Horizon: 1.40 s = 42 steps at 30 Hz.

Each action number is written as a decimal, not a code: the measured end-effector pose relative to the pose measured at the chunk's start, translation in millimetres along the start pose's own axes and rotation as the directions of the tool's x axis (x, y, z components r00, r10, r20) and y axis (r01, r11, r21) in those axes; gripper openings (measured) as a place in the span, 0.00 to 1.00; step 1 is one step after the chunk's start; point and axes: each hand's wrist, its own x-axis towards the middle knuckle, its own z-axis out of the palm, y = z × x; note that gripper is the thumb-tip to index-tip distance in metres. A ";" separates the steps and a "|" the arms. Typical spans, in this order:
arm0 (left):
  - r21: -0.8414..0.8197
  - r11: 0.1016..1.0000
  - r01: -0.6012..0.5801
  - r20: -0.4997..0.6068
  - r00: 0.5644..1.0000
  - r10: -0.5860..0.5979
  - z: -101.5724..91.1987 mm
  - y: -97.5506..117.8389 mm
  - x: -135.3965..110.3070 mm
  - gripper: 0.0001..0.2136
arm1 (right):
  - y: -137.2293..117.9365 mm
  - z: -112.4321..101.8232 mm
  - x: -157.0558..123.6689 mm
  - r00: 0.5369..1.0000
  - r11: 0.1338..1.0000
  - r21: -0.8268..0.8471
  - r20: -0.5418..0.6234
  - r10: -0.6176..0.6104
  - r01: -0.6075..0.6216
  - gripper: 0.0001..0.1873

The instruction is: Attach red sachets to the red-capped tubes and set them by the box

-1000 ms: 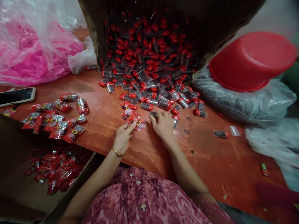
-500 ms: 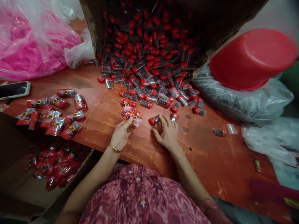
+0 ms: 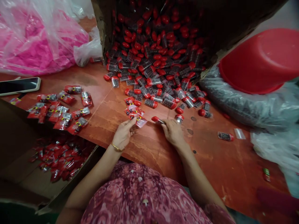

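My left hand [image 3: 123,133] pinches a small red printed plastic sleeve [image 3: 141,121] with a clear end, at the near side of a few more such sleeves [image 3: 130,107] lying flat on the table. To the right, my right hand [image 3: 173,132] is closed on a small clear bottle with a red cap [image 3: 157,119]; the cap points left toward the sleeve. Just beyond that hand another red-capped bottle [image 3: 179,118] lies on the table. A large heap of these bottles [image 3: 161,82], with dark contents, spills from a tipped cardboard box [image 3: 101,28].
Sleeved bottles [image 3: 63,121] lie at the left table edge, above a carton [image 3: 90,161] holding more. A phone [image 3: 21,85] and a bag of pink pieces [image 3: 46,46] are at far left. A red tub [image 3: 259,62] rests on a filled clear bag [image 3: 238,105] at right.
My right hand has closed its fingers on the bottle and lifted it slightly off the table. My left hand still pinches the sleeve, whose clear end is now turned more toward the right.
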 end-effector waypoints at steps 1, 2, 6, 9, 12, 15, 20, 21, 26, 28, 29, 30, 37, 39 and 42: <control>0.009 1.000 -0.011 -0.005 1.000 0.011 -0.3 0.1 -0.4 0.15 | -6.8 -3.3 -4.0 0.999 0.989 0.142 -0.003 0.037 -0.036 0.15; 0.020 1.000 -0.023 -0.010 1.000 0.023 -0.3 0.2 -0.6 0.16 | -14.7 -7.3 -8.4 0.997 0.953 0.291 0.008 0.080 -0.079 0.15; 0.091 0.994 -0.066 -0.015 0.998 0.067 2.5 -2.0 0.4 0.18 | -49.1 -22.7 -19.3 0.968 0.698 0.671 0.159 0.196 -0.251 0.18; 0.157 0.978 -0.137 0.029 0.991 0.134 4.3 -5.5 1.1 0.17 | -64.3 -26.0 -16.0 0.929 0.576 0.729 0.278 0.245 -0.370 0.19; 0.210 0.957 -0.201 0.089 0.978 0.186 3.1 -7.1 0.2 0.16 | -67.7 -23.3 -10.0 0.881 0.501 0.725 0.371 0.294 -0.473 0.19; 0.253 0.938 -0.235 0.113 0.971 0.213 1.1 -6.2 -1.2 0.15 | -67.7 -20.4 -6.8 0.861 0.459 0.730 0.397 0.318 -0.506 0.20; 0.243 0.936 -0.255 0.125 0.965 0.231 4.2 -6.0 -2.0 0.15 | -71.5 -17.5 -7.5 0.886 0.481 0.749 0.328 0.327 -0.455 0.20; 0.212 0.945 -0.248 0.123 0.966 0.226 6.0 -6.6 -2.1 0.15 | -72.5 -16.4 -8.2 0.887 0.487 0.746 0.323 0.330 -0.453 0.20; 0.038 0.982 -0.187 0.097 0.978 0.183 13.7 -10.9 -1.8 0.18 | -74.3 -8.4 -11.6 0.898 0.503 0.748 0.306 0.317 -0.433 0.19; -0.003 0.985 -0.171 0.085 0.982 0.171 14.8 -13.2 -1.1 0.19 | -72.8 -4.3 -12.9 0.910 0.515 0.754 0.292 0.296 -0.409 0.19; -0.019 0.986 -0.164 0.082 0.983 0.165 15.1 -14.7 -0.8 0.19 | -71.8 -1.9 -13.7 0.918 0.532 0.752 0.270 0.290 -0.390 0.19; -0.031 0.987 -0.157 0.080 0.984 0.159 15.5 -16.3 -0.6 0.19 | -71.0 0.8 -14.6 0.927 0.556 0.746 0.238 0.291 -0.366 0.18; -0.081 0.982 -0.173 0.035 0.984 0.176 21.9 -26.0 -3.2 0.17 | -78.3 20.5 -14.0 0.920 0.581 0.765 0.039 0.390 -0.279 0.15; -0.084 0.983 -0.163 0.034 0.986 0.166 21.9 -24.4 -2.8 0.16 | -81.8 21.5 -9.0 0.921 0.533 0.790 0.100 0.376 -0.303 0.16; -0.077 0.987 -0.142 0.048 0.988 0.146 19.4 -19.7 -0.4 0.15 | -84.4 20.0 -0.6 0.928 0.508 0.793 0.185 0.322 -0.335 0.16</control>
